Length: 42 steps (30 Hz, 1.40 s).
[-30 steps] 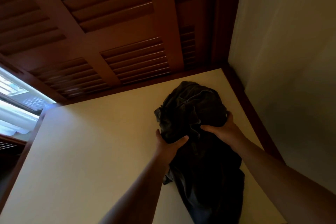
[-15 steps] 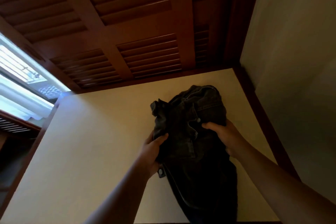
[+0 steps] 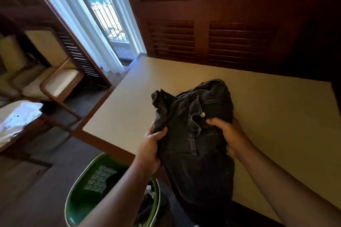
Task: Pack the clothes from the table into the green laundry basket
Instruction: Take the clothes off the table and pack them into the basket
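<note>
A pair of dark grey jeans [image 3: 195, 134] is bunched up over the near part of the cream table [image 3: 276, 112], its legs hanging past the table's front edge. My left hand [image 3: 151, 149] grips the jeans' left side near the waistband. My right hand [image 3: 230, 136] grips the right side just below the metal button. The green laundry basket [image 3: 83, 195] stands on the floor below and left of my hands, partly hidden by my left forearm. Some clothes lie inside it near its right rim.
Dark wooden louvred shutters [image 3: 212, 29] back the table. A tall window with white curtains [image 3: 103, 18] is at the upper left. Cushioned wooden chairs [image 3: 55, 83] and a small table with white paper [image 3: 16, 118] stand at the left on grey carpet.
The view has swung down and to the left, bringing the basket, floor and chairs into sight. Both hands keep their grip on the jeans, which sit closer to the table's front edge.
</note>
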Available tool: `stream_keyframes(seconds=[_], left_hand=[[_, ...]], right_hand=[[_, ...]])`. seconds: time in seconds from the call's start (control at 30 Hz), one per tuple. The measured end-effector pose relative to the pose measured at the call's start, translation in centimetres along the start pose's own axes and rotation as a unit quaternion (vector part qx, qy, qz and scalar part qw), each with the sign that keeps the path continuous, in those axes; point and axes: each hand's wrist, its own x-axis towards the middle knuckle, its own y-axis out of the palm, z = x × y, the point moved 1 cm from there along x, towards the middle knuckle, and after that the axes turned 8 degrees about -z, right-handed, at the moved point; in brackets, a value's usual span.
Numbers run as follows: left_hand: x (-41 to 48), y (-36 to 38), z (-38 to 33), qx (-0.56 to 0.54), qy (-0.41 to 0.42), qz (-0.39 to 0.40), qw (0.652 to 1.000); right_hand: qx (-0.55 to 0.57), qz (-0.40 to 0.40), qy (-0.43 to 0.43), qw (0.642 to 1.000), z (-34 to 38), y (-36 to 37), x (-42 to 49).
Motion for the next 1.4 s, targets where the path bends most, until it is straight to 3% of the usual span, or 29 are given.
stream_keyframes(seconds=[0.23,0.4,0.6,0.83,0.97,1.07,1.27,1.4], left_hand=[[-5.8,-15.0,-3.1,-0.089,0.073,-0.105,0.988],[-10.6,-25.2,-3.3,-0.128,0.104,-0.196,0.967],[-15.0,-34.5,-1.6,-0.157,0.128,-0.286,0.937],[-15.5,-39.9,1.8,-0.128,0.121,-0.331,0.927],[-14.3,-40.9,3.7,-0.033,0.071,-0.314,0.946],[-12.8,-41.0,5.5,0.079,0.045,-0.285,0.954],[-11.6,-40.0,6.2,0.152,0.027,-0.273,0.950],[-10.8,-39.9,6.4,0.163,0.022,-0.278,0.946]], right_hand=[[-0.062,0.132,0.021,0.989,-5.8,14.4,-5.2],[-0.141,0.236,0.052,0.960,-11.0,24.0,-9.4],[-0.210,0.313,0.018,0.926,-16.3,32.3,-14.5],[-0.269,0.370,-0.026,0.889,-19.8,34.2,-16.5],[-0.417,0.374,-0.124,0.819,-20.9,34.1,-15.4],[-0.513,0.385,-0.146,0.753,-21.5,33.9,-14.6],[-0.580,0.400,-0.148,0.694,-23.2,32.4,-15.1],[-0.590,0.420,-0.141,0.675,-24.4,31.5,-16.0]])
